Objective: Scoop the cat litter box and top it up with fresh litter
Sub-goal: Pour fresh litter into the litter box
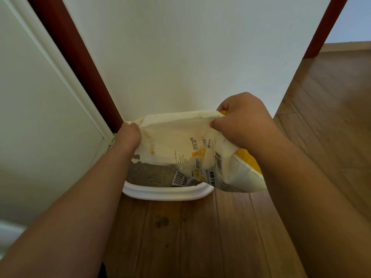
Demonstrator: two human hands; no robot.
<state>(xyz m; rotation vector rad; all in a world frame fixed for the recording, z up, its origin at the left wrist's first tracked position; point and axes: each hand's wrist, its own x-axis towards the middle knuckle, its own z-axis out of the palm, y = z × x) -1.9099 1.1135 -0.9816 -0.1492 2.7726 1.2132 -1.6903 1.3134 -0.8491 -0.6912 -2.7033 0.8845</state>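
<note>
Wedged against the white wall (180, 57) between door frame (76, 63) and open wood floor (321, 117): white litter box (166, 192), holding grey litter (149, 174) and a slotted scoop (180, 179). Held above it, litter bag (180, 145), top corners gripped by left hand (129, 135) and right hand (241, 121).

Head view, steeply down, close.

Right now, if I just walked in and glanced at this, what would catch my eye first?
Two bare arms reach forward, the left hand and right hand each gripping an end of a white and yellow litter bag held up in the middle. Just below it, against the wall, sits a white litter box of grey litter with a slotted scoop lying inside.
</note>
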